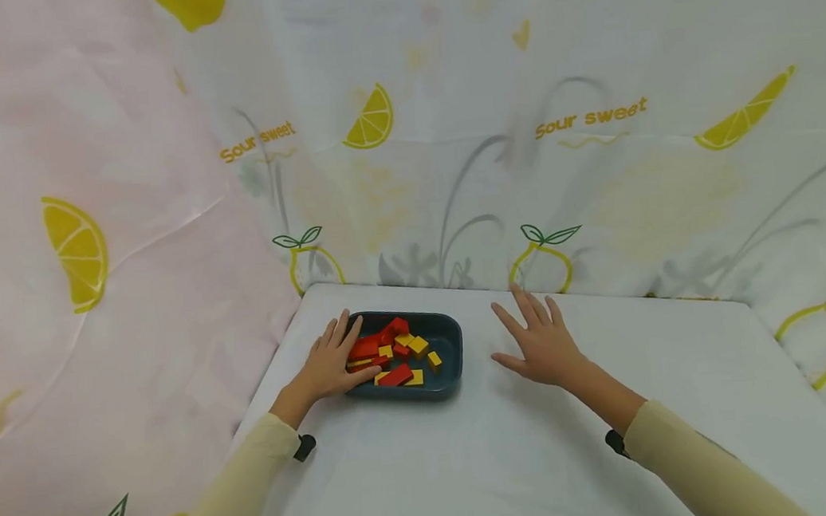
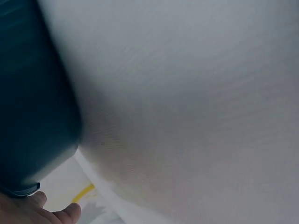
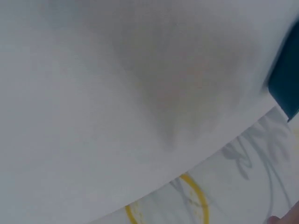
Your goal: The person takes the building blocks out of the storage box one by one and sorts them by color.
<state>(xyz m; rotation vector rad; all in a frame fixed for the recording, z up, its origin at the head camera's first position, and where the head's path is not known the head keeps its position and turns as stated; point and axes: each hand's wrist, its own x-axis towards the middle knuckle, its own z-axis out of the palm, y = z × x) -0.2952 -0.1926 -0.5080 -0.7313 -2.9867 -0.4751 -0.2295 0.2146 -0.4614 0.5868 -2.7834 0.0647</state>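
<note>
A dark teal dish (image 1: 445, 360) holds several red and yellow toy blocks. Among them are a red block (image 1: 396, 376) at the front and a yellow block (image 1: 434, 360) toward the right. My left hand (image 1: 329, 365) lies over the dish's left end, fingers straight and spread, thumb reaching over the near rim; it hides part of the blocks. In the left wrist view, its fingers (image 2: 69, 213) show beside the dish's outer wall (image 2: 35, 102). To the right of the dish, my right hand (image 1: 545, 347) is held over the table with spread fingers and nothing in it.
A white-covered table (image 1: 427, 465) carries the dish near its back left. Behind and to the left hangs a pale curtain (image 1: 444, 192) printed with lemons and words. A small black device (image 1: 304, 448) sits at the left cuff, another (image 1: 616, 442) at the right.
</note>
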